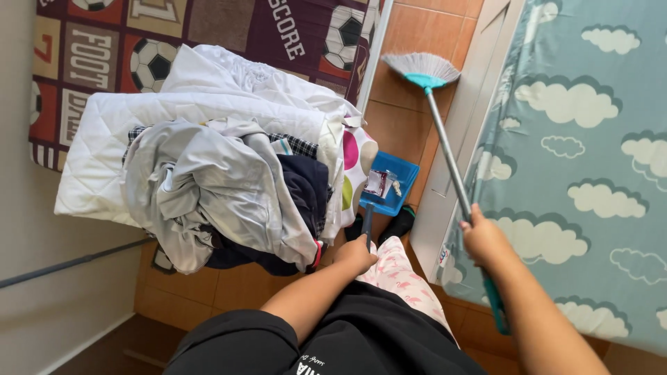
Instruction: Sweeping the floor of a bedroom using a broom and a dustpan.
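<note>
My right hand (484,239) grips the grey handle of a broom (448,149). Its teal head and pale bristles (422,68) rest on the orange tiled floor (399,111) between two beds. My left hand (356,255) is closed on the dark handle of a blue dustpan (392,182), held low near my feet. The pan holds a small wrapper and some bits of litter. My legs in pink patterned trousers (403,274) show below the pan.
A heap of clothes and a white quilted cover (208,160) lies on the left bed with the football-print sheet (111,48). The right bed has a blue cloud-print sheet (590,160). The strip of tiled floor between them is narrow.
</note>
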